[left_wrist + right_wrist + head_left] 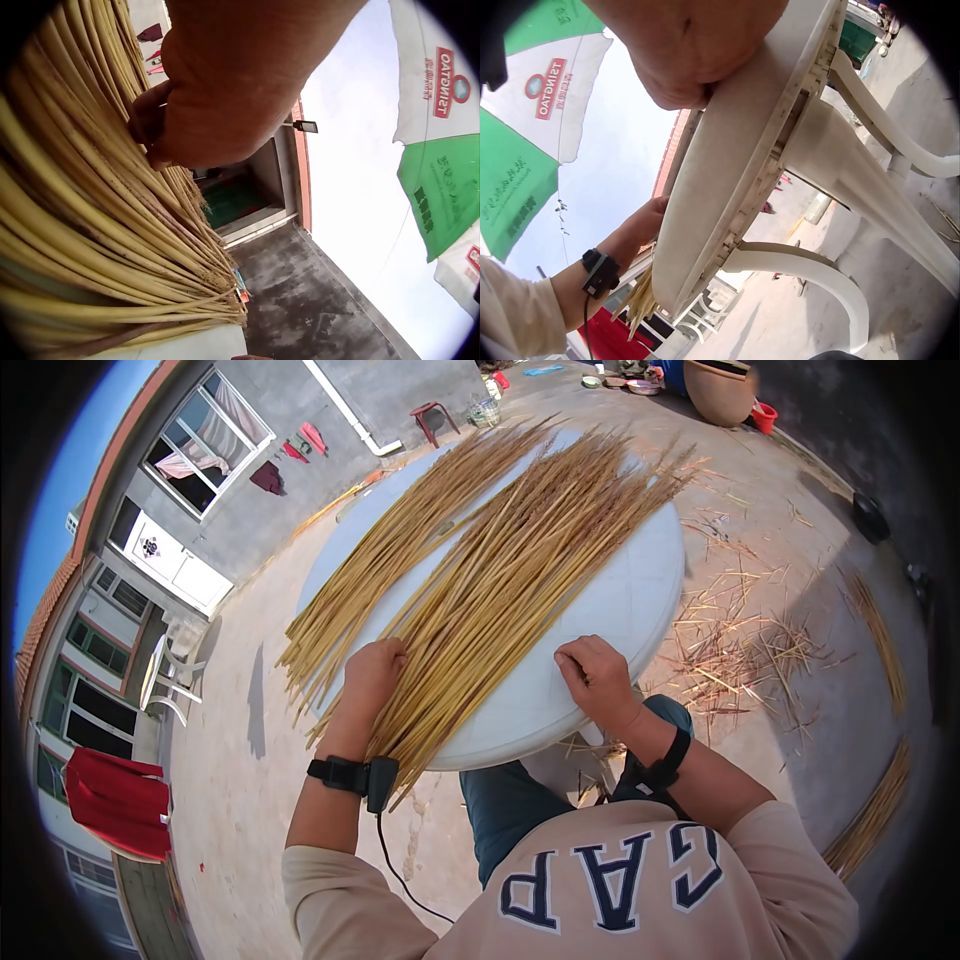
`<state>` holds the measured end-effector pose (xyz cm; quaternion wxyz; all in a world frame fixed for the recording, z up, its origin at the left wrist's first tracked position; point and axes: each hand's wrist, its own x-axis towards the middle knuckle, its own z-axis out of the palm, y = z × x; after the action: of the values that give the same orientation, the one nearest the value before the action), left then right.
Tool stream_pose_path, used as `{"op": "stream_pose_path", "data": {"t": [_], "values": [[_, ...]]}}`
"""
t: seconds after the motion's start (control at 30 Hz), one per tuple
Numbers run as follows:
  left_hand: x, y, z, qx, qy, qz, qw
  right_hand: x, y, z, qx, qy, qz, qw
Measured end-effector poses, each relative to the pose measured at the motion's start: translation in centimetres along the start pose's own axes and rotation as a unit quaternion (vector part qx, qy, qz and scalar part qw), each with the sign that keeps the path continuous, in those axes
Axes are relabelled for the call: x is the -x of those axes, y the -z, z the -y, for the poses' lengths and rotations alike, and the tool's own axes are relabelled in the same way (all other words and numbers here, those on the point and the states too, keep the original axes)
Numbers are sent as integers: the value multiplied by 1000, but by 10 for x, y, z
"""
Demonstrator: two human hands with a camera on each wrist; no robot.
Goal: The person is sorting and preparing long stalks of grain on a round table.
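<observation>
Where left hand (372, 675) curls against long, yellow, brown-plumed stalks (500, 595), grip unclear; right hand (600, 678) curled.

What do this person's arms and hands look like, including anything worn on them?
The left hand and right hand are bare, without gloves. Loose, short beige sleeves leave the forearms uncovered. A black strap circles each wrist; the left one carries a dark, boxy device with a thin black cable.
</observation>
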<state>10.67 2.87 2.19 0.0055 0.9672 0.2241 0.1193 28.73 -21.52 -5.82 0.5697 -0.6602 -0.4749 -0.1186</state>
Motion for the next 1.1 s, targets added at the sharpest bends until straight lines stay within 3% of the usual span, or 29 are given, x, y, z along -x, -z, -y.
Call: {"op": "stream_pose_path", "data": {"t": [0.13,0.37,0.43,0.47,0.53,0.57,0.7,0.77,0.9,1.0,1.07,1.1], "values": [[-3,-3,5,-45,46,-16,998,0,-1,-1,1,7,0,1000],[-11,4,11,-10,43,-66,997,0,-1,1,3,0,6,1000],[-12,8,2,3,109,38,993,0,-1,1,9,-9,11,1000],[-9,10,-3,4,113,36,993,0,-1,1,8,-7,14,1000],[1,15,-15,-24,25,-61,998,0,0,2,7,-7,12,1000],[8,21,-28,-22,34,-63,997,0,0,1,4,-3,20,1000],[50,43,-92,45,-72,-113,990,0,0,2,-6,-10,32,999],[73,26,-109,95,-121,-110,982,0,-2,3,-9,-27,45,999],[98,-29,-112,79,-133,-106,982,2,-3,-3,-5,-25,45,999],[100,-49,-101,103,-90,-128,982,2,0,-11,-50,-80,67,993],[95,-53,-94,121,-101,-150,976,-10,12,-9,-125,-241,169,948],[92,-54,-92,125,-92,-157,975,-20,16,-7,-121,-235,179,948]]}}
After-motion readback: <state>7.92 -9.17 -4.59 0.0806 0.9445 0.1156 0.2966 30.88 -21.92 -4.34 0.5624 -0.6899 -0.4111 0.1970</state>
